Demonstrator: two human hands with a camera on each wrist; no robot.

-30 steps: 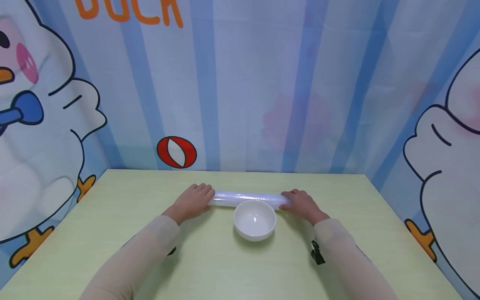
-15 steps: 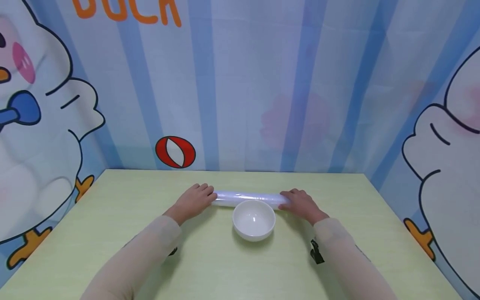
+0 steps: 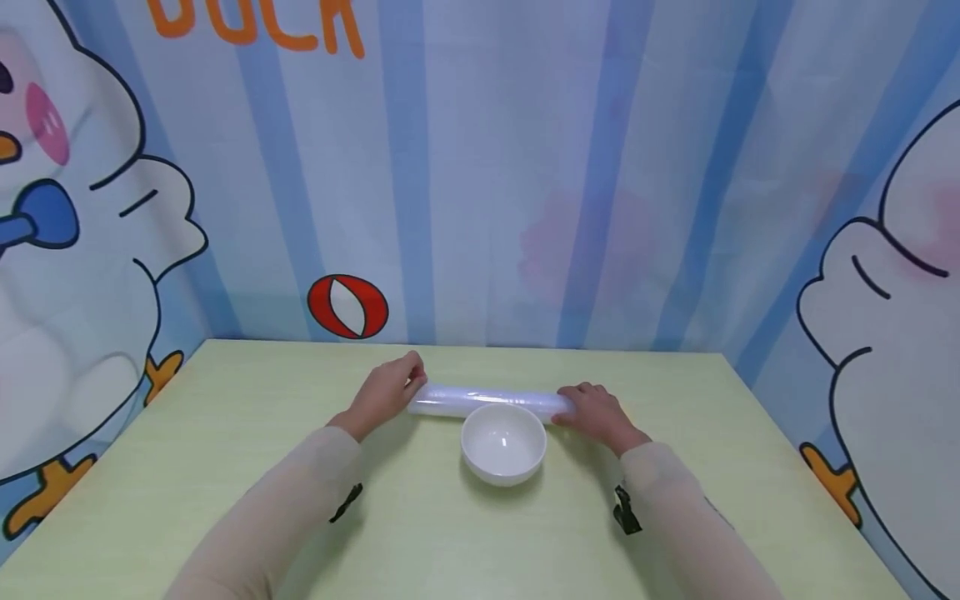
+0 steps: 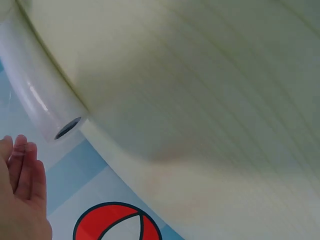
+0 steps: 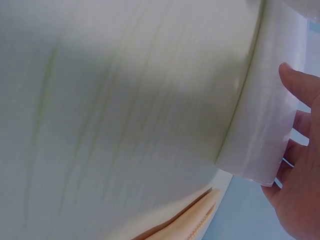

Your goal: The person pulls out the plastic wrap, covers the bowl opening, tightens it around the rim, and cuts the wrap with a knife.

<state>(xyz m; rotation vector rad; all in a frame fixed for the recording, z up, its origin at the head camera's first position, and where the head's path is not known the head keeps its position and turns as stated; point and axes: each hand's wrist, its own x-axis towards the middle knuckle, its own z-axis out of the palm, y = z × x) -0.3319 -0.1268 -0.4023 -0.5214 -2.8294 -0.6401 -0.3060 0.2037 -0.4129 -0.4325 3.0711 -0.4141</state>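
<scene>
A roll of clear plastic wrap (image 3: 457, 402) lies crosswise on the table behind a white bowl (image 3: 503, 446). My left hand (image 3: 384, 393) is at the roll's left end, thumb and fingertips brought together. In the left wrist view those fingers (image 4: 27, 172) are just off the roll's open end, and thin see-through film seems to cover their tips. The right hand (image 3: 596, 414) grips the roll near its right end. Seen from the right wrist, the thumb (image 5: 299, 84) lies on one side of the roll (image 5: 262, 100), with the other fingers partly hidden behind it.
Beyond the roll's right end, a long peach-coloured item (image 5: 182, 220) with a toothed-looking line lies mostly hidden from the head view. The pale table (image 3: 465, 542) meets a striped cloth backdrop (image 3: 495, 167) at its far edge. Printed cartoon ducks flank both sides.
My left hand has lifted off its grip on the roll's left end and drawn its thumb and fingers together. The right hand keeps its hold; the bowl stays put.
</scene>
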